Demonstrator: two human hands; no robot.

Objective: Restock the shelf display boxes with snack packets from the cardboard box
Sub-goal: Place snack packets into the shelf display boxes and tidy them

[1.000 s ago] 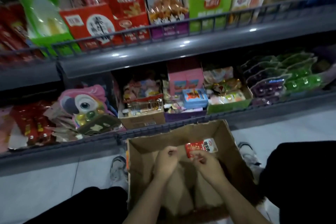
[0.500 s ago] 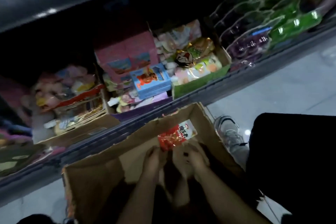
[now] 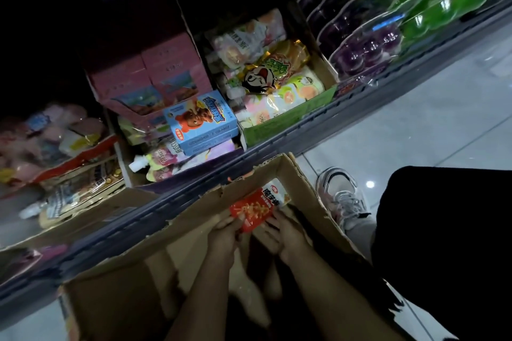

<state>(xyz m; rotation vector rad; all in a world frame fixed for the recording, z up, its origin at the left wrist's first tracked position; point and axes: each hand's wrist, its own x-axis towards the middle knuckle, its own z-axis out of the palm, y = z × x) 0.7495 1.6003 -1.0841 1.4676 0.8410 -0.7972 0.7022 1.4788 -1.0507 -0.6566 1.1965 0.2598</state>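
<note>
A red and white snack packet (image 3: 256, 206) is sitting up inside the open cardboard box (image 3: 307, 191), near its far right corner. The brown box is lying on the floor just in front of the shelf, and its top edges are looking torn. On the shelf, a green display box (image 3: 291, 122) is holding soft pale packets, and a purple display box (image 3: 177, 184) is sitting to its left.

both forearms reach forward, close together; left hand (image 3: 225, 231) and right hand (image 3: 279, 232) pinch something between curled fingers.
</note>
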